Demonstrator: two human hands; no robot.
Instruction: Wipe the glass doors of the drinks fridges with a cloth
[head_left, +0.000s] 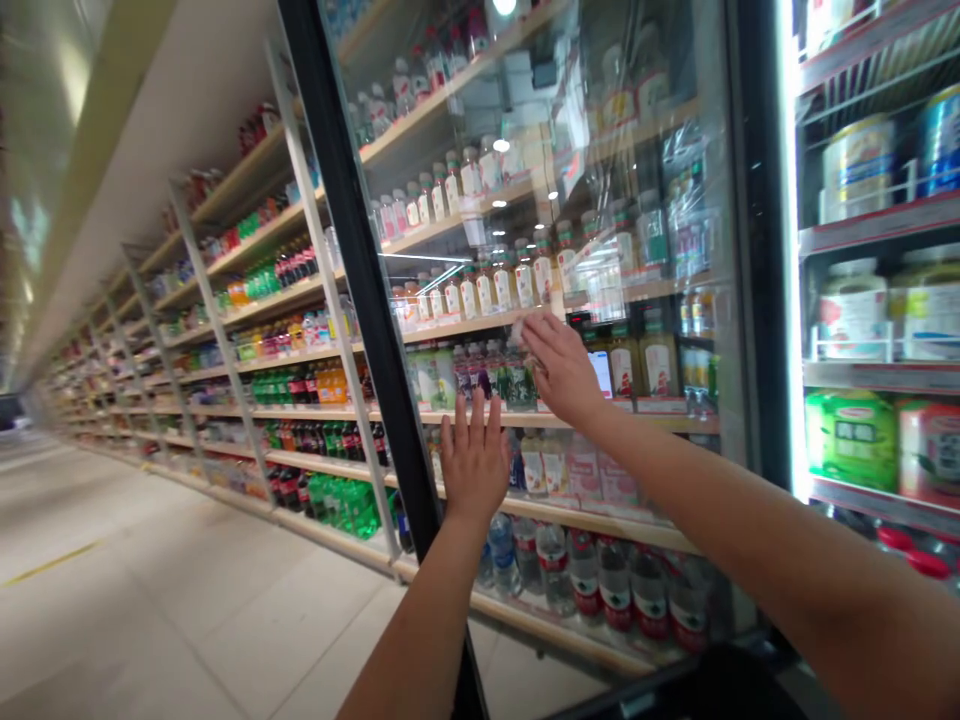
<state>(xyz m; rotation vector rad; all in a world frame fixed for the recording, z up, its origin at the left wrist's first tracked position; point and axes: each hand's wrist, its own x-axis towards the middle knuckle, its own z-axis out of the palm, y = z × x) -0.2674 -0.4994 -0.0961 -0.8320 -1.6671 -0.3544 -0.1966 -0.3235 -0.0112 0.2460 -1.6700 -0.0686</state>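
Against a glass door (540, 265), right grip (559, 365) curled over white wad (517, 333) at its fingertips, left grip (475, 460) flat, holding nothing

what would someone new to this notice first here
Probably the two bare hands at the glass door mid-picture: the right hand with a small white wad under its fingers, and the left hand lower down, fingers spread. Next, the long drink shelves running far back on the left. Then, at the right edge, the brightly lit cooler, with a vivid green pack.
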